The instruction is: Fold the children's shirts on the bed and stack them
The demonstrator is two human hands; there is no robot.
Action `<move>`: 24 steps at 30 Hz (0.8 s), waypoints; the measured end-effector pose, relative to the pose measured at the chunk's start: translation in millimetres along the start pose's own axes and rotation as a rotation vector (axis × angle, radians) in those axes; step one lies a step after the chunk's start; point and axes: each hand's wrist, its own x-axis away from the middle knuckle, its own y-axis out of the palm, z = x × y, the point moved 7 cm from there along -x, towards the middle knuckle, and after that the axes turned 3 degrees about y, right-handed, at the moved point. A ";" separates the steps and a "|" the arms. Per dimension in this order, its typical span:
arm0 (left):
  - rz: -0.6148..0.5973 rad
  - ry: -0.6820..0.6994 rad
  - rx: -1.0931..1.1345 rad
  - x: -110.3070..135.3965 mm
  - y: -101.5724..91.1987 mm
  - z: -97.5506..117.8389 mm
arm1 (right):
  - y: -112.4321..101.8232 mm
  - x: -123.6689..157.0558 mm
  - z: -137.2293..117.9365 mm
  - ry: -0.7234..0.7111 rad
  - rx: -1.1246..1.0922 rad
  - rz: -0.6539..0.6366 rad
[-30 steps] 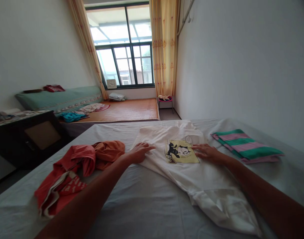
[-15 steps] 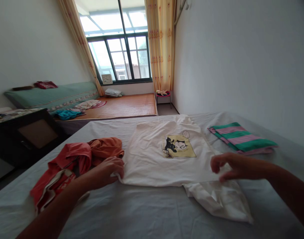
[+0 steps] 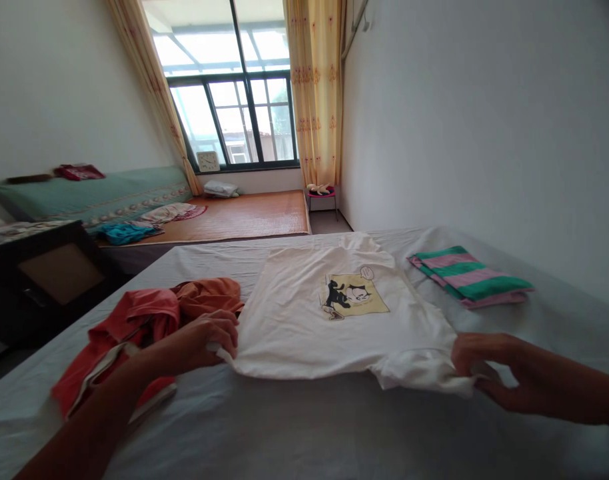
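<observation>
A white T-shirt (image 3: 294, 333) with a black cartoon cat on a yellow print lies sideways on the bed, its near edge slightly raised. At the shirt's near left corner, my left hand (image 3: 215, 339) is closed on the fabric. My right hand (image 3: 487, 370) grips the near sleeve at the right, fingers and thumb pinching its end. Beside my left hand are crumpled orange-red clothes (image 3: 134, 313). Beyond my right hand sits a folded green-and-pink striped garment (image 3: 472, 275).
A pale sheet (image 3: 304, 433) covers the bed under the clothes. Past it stands a second bed with a brown mat (image 3: 254, 213) and a green headboard (image 3: 134, 190). A dark cabinet (image 3: 49, 273) is at the left; a white wall (image 3: 474, 133) runs along the right.
My right hand has moved right and down and taken hold of the sleeve, which was hanging loose toward me and is now drawn out to the right. My left hand keeps its grip.
</observation>
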 end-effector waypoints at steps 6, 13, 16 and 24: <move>-0.150 -0.033 0.098 3.1 12.5 3.4 | 20.4 -9.1 -5.9 0.098 -0.058 -0.478; -0.001 0.005 0.138 -86.1 -1.6 -11.8 | 1.7 -128.6 3.6 -0.023 0.013 -0.027; 0.099 0.015 -0.005 -148.2 19.4 -25.7 | 23.6 -185.0 27.5 -0.104 0.210 -0.033; -0.008 -0.245 -0.237 -216.3 50.5 -112.0 | -4.5 -230.0 171.1 0.242 0.556 0.182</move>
